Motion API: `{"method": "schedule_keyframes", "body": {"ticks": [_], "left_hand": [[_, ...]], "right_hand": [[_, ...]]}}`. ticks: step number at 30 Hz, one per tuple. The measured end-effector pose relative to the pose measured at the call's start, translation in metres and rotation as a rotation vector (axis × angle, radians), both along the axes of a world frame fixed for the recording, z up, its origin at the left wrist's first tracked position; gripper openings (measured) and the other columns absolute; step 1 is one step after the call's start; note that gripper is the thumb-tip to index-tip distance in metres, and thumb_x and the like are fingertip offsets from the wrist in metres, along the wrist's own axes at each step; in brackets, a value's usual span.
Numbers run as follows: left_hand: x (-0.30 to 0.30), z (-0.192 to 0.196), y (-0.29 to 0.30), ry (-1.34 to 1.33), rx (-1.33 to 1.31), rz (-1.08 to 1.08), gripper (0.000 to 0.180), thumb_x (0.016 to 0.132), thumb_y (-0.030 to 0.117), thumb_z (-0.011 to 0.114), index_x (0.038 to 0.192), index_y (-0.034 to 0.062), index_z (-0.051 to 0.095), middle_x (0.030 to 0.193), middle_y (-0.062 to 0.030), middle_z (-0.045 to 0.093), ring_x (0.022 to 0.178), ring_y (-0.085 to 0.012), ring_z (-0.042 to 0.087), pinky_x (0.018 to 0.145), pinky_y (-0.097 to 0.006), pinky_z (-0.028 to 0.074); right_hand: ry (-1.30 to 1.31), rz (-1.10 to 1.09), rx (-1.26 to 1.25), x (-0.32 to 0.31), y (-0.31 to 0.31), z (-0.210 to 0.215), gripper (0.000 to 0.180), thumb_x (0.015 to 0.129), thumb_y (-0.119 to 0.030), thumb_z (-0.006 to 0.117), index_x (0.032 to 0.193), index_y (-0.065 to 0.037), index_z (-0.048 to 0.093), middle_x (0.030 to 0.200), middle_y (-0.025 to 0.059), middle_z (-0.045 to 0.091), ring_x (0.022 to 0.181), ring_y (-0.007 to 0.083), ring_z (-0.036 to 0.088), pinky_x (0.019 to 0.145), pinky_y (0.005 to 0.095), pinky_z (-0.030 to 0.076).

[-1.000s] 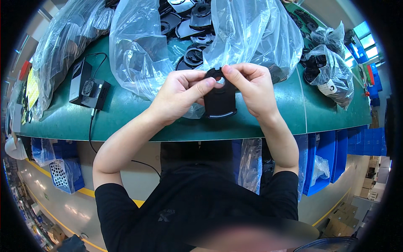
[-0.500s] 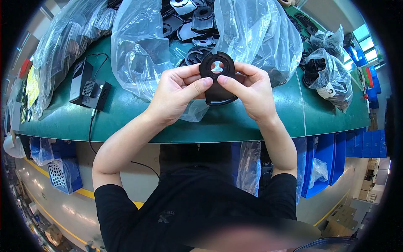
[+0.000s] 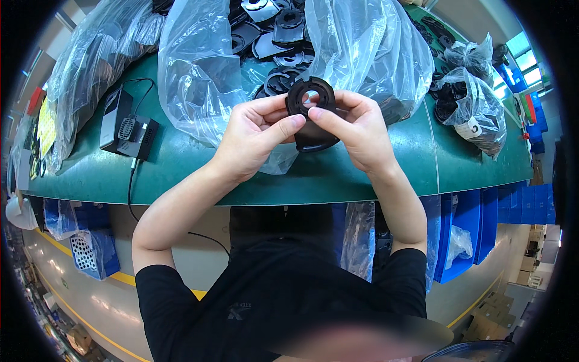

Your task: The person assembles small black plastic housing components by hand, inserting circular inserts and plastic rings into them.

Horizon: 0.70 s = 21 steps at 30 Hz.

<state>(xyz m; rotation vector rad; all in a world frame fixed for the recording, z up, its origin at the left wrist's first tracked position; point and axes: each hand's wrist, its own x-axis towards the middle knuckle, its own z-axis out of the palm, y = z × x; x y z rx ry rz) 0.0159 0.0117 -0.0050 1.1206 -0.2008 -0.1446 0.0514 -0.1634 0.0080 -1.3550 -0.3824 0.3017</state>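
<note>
Between my two hands, above the green table, is a black plastic part (image 3: 315, 137) with a ring-shaped top and a round hole through it. My left hand (image 3: 256, 134) pinches its left edge, thumb in front and fingers behind. On the other side my right hand (image 3: 357, 130) grips it, with the thumb tip against the ring by the hole. The fingers behind the part are partly hidden. Just beyond lies a heap of similar black parts (image 3: 289, 27), some with shiny faces, in an opened clear plastic bag (image 3: 202, 72).
A black boxy device (image 3: 137, 136) with a cable stands on the green table (image 3: 253, 190) at left. Another filled plastic bag (image 3: 102, 66) lies behind it. Smaller bags of black parts (image 3: 476, 114) sit at right. Blue bins (image 3: 461, 235) are below the table edge.
My right thumb has shifted slightly left and up on the ring, toward the hole. The part stays in both hands at nearly the same place.
</note>
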Motion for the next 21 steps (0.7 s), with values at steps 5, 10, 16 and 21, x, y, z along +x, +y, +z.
{"method": "schedule_keyframes", "body": {"ticks": [5,10,16,21], "left_hand": [[-0.0003,0.0034,0.0029,0.032,0.047,-0.063,0.033,0.084,0.006,0.061,0.114,-0.0046,0.054,0.102,-0.0125,0.063,0.089,-0.0161,0.062,0.078,-0.030,0.053],[0.0002,0.0000,0.0011,0.015,0.016,-0.018,0.032,0.084,0.005,0.061,0.113,-0.0053,0.054,0.101,-0.0120,0.063,0.088,-0.0157,0.062,0.077,-0.030,0.053],[-0.0001,0.0020,-0.0004,0.080,0.047,-0.030,0.024,0.088,0.014,0.058,0.105,-0.0027,0.059,0.095,-0.0090,0.065,0.083,-0.0131,0.063,0.073,-0.028,0.053],[-0.0023,0.0002,0.0011,0.070,0.110,-0.098,0.028,0.094,0.024,0.048,0.103,0.0003,0.059,0.092,-0.0079,0.065,0.079,-0.0139,0.064,0.069,-0.027,0.053]], "right_hand": [[-0.061,-0.129,0.040,0.0004,-0.0008,0.0024,0.022,0.082,-0.009,0.065,0.098,0.006,0.062,0.085,0.0077,0.064,0.075,0.0089,0.060,0.067,0.0209,0.049],[-0.071,-0.005,-0.027,0.0032,-0.0036,0.0034,0.026,0.080,-0.007,0.067,0.102,0.005,0.060,0.089,0.0084,0.064,0.078,0.0100,0.060,0.070,0.0214,0.050],[-0.021,-0.026,0.051,0.0060,-0.0075,0.0049,0.024,0.081,-0.010,0.067,0.099,0.004,0.063,0.088,0.0072,0.065,0.076,0.0091,0.060,0.070,0.0220,0.049],[-0.151,-0.064,-0.096,0.0052,-0.0069,-0.0014,0.019,0.084,-0.013,0.063,0.092,0.004,0.066,0.082,0.0063,0.066,0.074,0.0074,0.058,0.068,0.0202,0.047]]}}
